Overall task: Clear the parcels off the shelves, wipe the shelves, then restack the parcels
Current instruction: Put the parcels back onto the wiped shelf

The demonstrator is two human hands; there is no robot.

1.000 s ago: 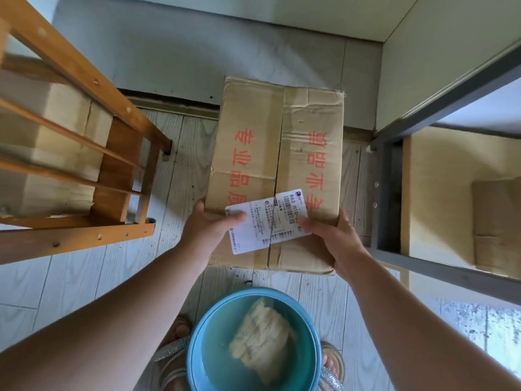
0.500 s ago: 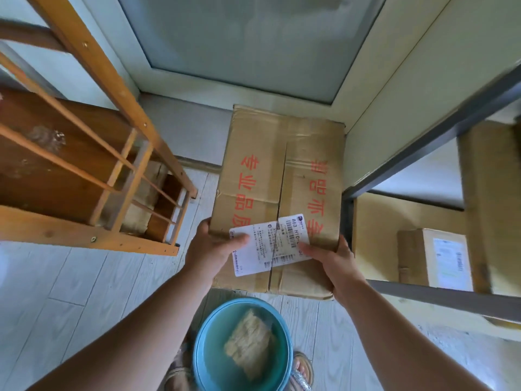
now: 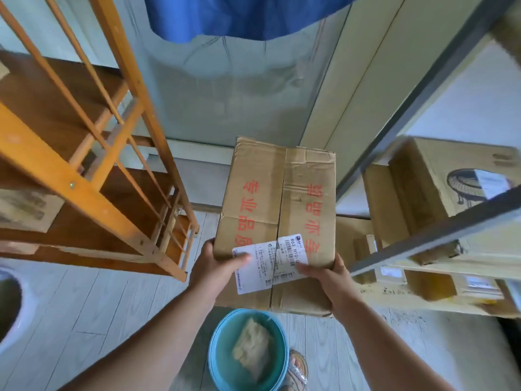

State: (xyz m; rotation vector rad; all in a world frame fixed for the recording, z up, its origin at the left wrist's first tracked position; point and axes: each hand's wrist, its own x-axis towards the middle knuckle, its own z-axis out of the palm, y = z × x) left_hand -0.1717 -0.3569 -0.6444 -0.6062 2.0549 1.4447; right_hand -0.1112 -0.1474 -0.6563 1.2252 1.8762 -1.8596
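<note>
A brown cardboard parcel with red characters and a white shipping label hangs in the air in front of me. My left hand grips its near left corner, thumb on the label. My right hand grips its near right corner, thumb on top. To the left stands a wooden shelf unit with bare brown boards. To the right is a grey metal rack that holds a large parcel with a printed drawing and smaller parcels below it.
A teal basin with water and a soaked cloth sits on the pale plank floor between my feet. A blue cloth hangs above a glass door at the back. A white round object lies at the far left edge.
Both hands have lifted the parcel from near the floor to higher up. My view has tilted upward, bringing in more of the two shelf units and the blue cloth.
</note>
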